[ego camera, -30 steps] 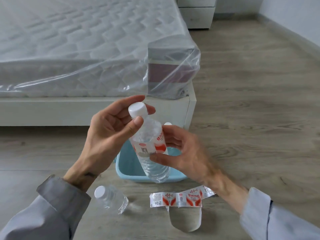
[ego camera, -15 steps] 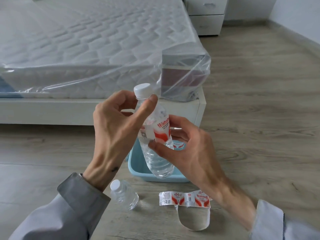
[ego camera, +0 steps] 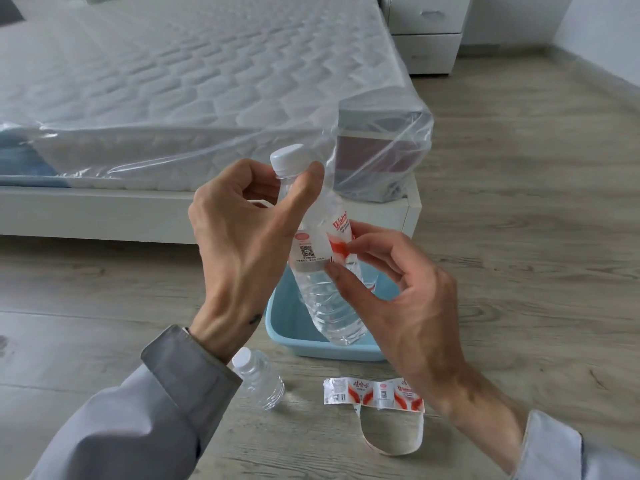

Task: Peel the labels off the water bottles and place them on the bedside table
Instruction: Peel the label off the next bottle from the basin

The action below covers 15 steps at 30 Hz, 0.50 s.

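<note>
Wood floor (ego camera: 519, 237) beside plastic-wrapped mattress (ego camera: 173, 81) filling frame. Left grip (ego camera: 242, 244) clamping neck of water bottle (ego camera: 332, 306), centre frame, tilted over blue tub (ego camera: 287, 327). Right grip (ego camera: 408, 299) pinching label (ego camera: 311, 247) edge on bottle. Peeled label (ego camera: 374, 396) and bare bottle (ego camera: 259, 379) lying on floor, lower centre.

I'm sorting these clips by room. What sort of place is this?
Most likely a bedroom, perhaps newly furnished: a mattress wrapped in clear plastic lies on a white bed frame, a bedside table with drawers stands at its far end, and the floor is wood-look.
</note>
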Tool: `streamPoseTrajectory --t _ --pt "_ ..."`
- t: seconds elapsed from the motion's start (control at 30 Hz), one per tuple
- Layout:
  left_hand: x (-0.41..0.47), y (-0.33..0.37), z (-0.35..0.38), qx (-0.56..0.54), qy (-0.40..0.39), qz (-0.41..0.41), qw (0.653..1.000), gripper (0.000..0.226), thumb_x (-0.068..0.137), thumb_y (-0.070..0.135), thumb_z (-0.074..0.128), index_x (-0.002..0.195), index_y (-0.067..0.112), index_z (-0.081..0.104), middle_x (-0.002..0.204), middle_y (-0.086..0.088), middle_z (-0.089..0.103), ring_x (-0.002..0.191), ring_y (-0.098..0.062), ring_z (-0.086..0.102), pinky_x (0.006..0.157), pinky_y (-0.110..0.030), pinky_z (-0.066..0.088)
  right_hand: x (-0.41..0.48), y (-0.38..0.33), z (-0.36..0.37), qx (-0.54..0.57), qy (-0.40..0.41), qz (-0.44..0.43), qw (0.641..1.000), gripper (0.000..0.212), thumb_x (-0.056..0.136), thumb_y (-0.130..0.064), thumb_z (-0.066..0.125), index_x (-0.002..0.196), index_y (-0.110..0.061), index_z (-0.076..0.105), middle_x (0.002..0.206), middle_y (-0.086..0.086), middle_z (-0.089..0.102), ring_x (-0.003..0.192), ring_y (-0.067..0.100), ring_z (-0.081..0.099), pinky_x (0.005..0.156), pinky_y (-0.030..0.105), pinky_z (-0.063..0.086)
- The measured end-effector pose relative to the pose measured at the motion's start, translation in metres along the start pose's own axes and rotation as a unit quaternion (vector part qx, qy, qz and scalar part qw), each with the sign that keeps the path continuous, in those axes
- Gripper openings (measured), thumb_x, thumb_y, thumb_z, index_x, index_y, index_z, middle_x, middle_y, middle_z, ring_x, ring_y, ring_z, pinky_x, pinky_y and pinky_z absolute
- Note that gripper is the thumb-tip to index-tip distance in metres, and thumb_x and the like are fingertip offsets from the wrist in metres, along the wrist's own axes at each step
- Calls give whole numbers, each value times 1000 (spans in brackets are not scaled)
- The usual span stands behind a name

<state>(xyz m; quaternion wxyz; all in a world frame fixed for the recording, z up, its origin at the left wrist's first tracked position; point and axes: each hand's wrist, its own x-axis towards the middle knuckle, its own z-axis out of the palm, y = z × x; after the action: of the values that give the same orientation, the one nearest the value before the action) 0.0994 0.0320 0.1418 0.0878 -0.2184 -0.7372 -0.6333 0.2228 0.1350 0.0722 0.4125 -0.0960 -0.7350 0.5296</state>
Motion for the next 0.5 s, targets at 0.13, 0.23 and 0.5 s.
streamPoseTrajectory --t 0.13,0.23,0.5 --pt "0 1 -2 -3 7 3 1000 39 80 48 87 79 11 76 80 -11 77 75 -37 74 68 -51 60 0 -4 -1 -8 13 -21 1000 21 92 -20 80 112 -18 76 127 -2 76 115 15 75 98 36 61" --pt "0 1 -3 -3 7 9 1000 37 80 47 88 77 12 75 78 -10 76 72 -36 74 65 -49 61 3 -5 -3 13 5 -11 1000 19 92 -18 81 110 -21 76 123 -4 77 111 20 76 92 35 61" --pt "3 -10 -10 -69 -43 14 997 21 86 36 87 81 17 81 74 3 80 63 -6 71 59 -22 56 15 -7 -10 107 -50 60 991 34 85 -33 85 117 -31 72 116 -8 80 103 18 76 86 19 59"
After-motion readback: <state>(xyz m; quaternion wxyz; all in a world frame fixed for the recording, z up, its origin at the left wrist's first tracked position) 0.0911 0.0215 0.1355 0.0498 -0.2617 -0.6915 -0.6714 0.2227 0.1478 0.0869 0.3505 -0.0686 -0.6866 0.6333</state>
